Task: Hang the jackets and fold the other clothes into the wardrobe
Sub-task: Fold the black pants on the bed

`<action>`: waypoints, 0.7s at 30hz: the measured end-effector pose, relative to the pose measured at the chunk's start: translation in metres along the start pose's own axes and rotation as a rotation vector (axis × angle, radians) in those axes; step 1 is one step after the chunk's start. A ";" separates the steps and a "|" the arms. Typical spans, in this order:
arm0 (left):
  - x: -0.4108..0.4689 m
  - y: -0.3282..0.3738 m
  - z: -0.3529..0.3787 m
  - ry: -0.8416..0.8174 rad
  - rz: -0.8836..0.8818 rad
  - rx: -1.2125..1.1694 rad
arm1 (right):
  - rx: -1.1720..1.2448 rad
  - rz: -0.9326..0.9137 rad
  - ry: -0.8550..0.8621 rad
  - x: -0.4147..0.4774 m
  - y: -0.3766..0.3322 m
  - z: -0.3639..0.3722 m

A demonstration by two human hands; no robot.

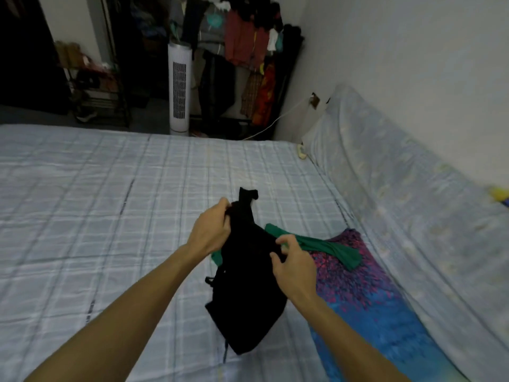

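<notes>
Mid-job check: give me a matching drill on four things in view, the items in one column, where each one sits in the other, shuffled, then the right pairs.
Things:
1. black fabric garment
2. green fabric garment
3. purple-and-blue patterned cloth
4. tall white tower fan

Places:
A. standing on the floor beyond the far edge of the pale checked bed
B. gripped by the left hand and the right hand above the bed
C. spread flat along the bed's right side
D. lying across the patterned cloth, partly behind the black garment

Pairs: 1-B, 2-D, 3-C, 4-A
</notes>
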State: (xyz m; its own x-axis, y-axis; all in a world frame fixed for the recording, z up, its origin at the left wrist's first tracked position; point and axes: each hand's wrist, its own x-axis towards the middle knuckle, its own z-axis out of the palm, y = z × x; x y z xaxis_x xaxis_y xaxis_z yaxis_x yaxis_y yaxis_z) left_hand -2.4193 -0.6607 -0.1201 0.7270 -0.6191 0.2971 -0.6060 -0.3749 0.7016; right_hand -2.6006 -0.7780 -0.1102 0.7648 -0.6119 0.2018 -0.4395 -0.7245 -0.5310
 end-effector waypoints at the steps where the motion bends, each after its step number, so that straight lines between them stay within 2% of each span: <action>1: -0.004 0.014 -0.014 0.005 0.013 -0.004 | -0.014 0.004 -0.002 -0.003 -0.009 -0.010; 7: -0.032 0.072 -0.101 0.051 0.145 0.106 | 0.039 -0.061 0.083 -0.007 -0.064 -0.062; 12: -0.060 0.087 -0.154 0.193 0.136 0.156 | 0.080 -0.208 0.103 0.002 -0.123 -0.118; 14: -0.075 0.090 -0.158 0.181 0.075 0.086 | 0.091 -0.244 0.108 0.001 -0.149 -0.140; 21: -0.161 0.073 -0.107 -0.139 -0.332 -0.042 | 0.204 -0.251 0.134 -0.014 -0.183 -0.188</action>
State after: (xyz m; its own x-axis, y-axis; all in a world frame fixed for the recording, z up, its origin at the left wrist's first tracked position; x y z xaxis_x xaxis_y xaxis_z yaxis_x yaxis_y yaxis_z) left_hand -2.5459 -0.5142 -0.0476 0.8296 -0.5569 -0.0404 -0.3278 -0.5444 0.7721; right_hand -2.6197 -0.6961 0.1392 0.7625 -0.4690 0.4457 -0.1322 -0.7873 -0.6023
